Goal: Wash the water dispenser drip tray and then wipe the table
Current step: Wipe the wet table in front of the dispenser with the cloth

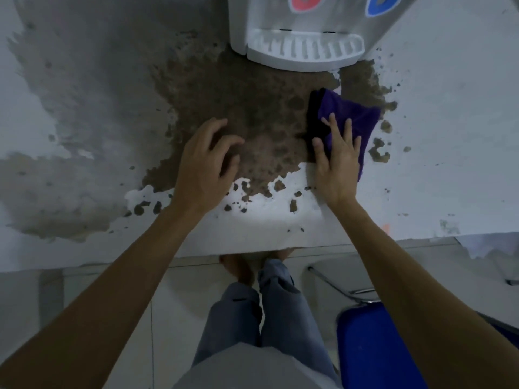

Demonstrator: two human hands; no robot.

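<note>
A white water dispenser [331,21] stands at the back of the table, with its white slotted drip tray [304,50] seated at its base. The white table top [438,113] is worn, with a large brown patch [252,108] in front of the dispenser. My right hand [337,164] lies flat, fingers spread, pressing a purple cloth [356,116] onto the right edge of that patch. My left hand [206,161] hovers over the patch's left side, fingers curled and apart, holding nothing.
A red tap [306,1] and a blue tap [383,4] sit on the dispenser front. The table's front edge [252,248] runs across the middle. Below it are my legs and a blue chair [376,346] with a metal frame at the lower right.
</note>
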